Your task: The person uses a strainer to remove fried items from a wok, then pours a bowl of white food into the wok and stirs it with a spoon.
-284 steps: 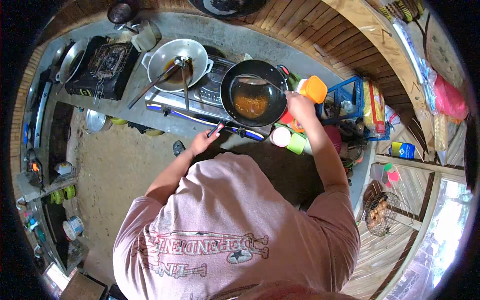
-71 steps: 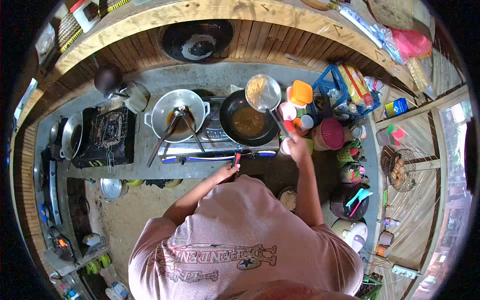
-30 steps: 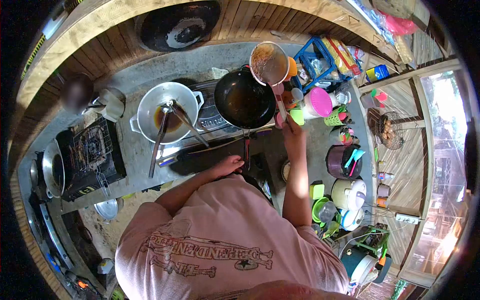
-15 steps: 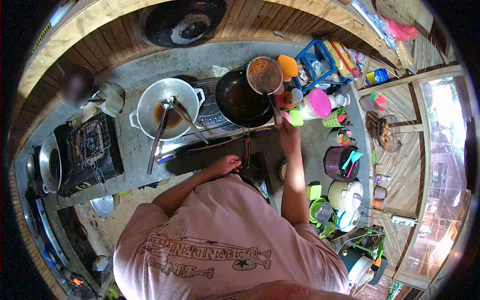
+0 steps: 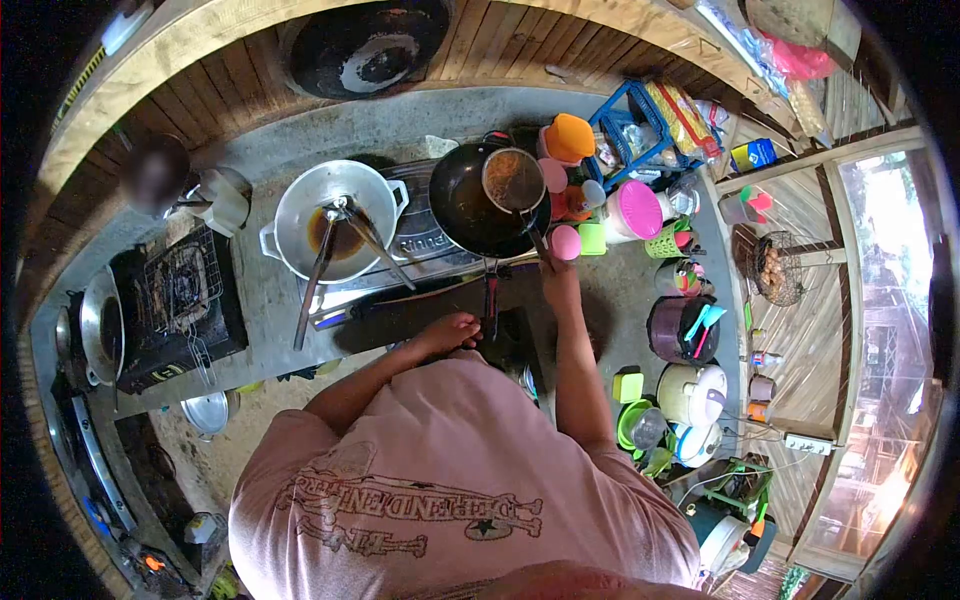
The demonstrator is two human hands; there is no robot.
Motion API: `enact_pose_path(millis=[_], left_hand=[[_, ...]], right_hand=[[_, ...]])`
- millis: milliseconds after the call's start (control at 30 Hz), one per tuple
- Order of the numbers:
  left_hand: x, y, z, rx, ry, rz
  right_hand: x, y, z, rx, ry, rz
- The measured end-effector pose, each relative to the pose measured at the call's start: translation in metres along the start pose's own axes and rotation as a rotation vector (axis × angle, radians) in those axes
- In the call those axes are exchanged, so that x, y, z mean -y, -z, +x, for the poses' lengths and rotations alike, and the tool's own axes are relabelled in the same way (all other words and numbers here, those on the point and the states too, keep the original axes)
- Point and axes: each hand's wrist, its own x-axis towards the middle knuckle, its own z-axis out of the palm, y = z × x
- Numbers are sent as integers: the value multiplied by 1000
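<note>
A black frying pan point(image 5: 470, 215) sits on the right burner of a steel gas stove point(image 5: 415, 245). My right hand point(image 5: 558, 280) grips the handle of a round strainer point(image 5: 512, 180) that holds brown fried bits and hangs over the pan. My left hand point(image 5: 450, 332) rests at the counter's front edge by the pan's red-and-black handle point(image 5: 492, 300), fingers curled near it; whether they grip it is unclear.
A silver wok point(image 5: 335, 218) with dark oil and two long utensils sits on the left burner. A black grill stove point(image 5: 180, 300) stands further left. Coloured lidded jars point(image 5: 600, 215) and a blue basket point(image 5: 650, 120) crowd the right; pots and cookers point(image 5: 690, 385) stand lower right.
Earlier I stirred food in the pan with the strainer, then lifted it out full. Over the last second the strainer came back from beyond the pan's rim to hang over the pan.
</note>
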Motion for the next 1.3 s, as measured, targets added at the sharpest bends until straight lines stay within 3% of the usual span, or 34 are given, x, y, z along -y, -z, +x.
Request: enact_pose_path(millis=[233,300,467,600,833,933,1000,1100,1233,1300], left_hand=[[2,-2,-4,-40,24,-47],[-11,-3,-12,-85,128,-66],[-13,-4,-15,-105,71,-117],[-44,-14,-23,-159,107,-170],[-14,-21,-1,-274,4,16],[-16,-20,2,-193,71,99],[-10,-25,2,-261,8,5],[-47,-40,-7,-365,87,95],[-10,-29,8,-303,146,168],[33,-25,20,-433,61,359]], right_hand=[[-15,-12,-3,-3,-19,18],[-14,-14,-3,-3,-22,65],[-14,-11,0,71,-68,79],[-34,-20,2,39,19,111],[-44,-16,4,-4,63,51],[-43,-10,7,82,-51,51],[-44,-7,6,95,-78,94],[-47,-4,8,81,-57,63],[-43,3,5,111,-94,90],[-43,4,4,97,-106,85]])
